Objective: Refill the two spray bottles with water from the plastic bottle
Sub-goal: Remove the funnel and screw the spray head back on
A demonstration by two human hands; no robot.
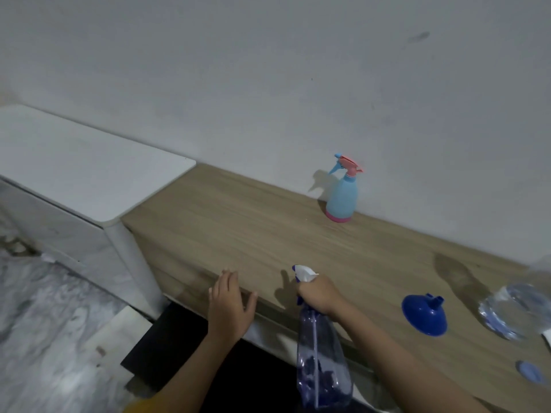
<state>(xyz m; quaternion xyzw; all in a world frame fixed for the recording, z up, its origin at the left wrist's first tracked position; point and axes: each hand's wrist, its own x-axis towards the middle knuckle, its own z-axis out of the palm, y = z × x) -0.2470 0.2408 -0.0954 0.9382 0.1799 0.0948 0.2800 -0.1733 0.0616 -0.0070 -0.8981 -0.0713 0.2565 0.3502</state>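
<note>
Nearest the lens, clear blue spray bottle (323,359) hanging upright off the front edge of the table (238,228), long axis vertical, gripped round the neck below its white trigger head by the curled fingers (310,289) of the right hand (320,295). Left hand (229,302) just beside it, fingers straight, holding nothing and resting on the table edge, so likely the hand to unscrew that head. Off to the right: blue funnel (425,315), then plastic bottle (518,308); second spray bottle (343,192) far back by the wall, well apart from both hands.
</note>
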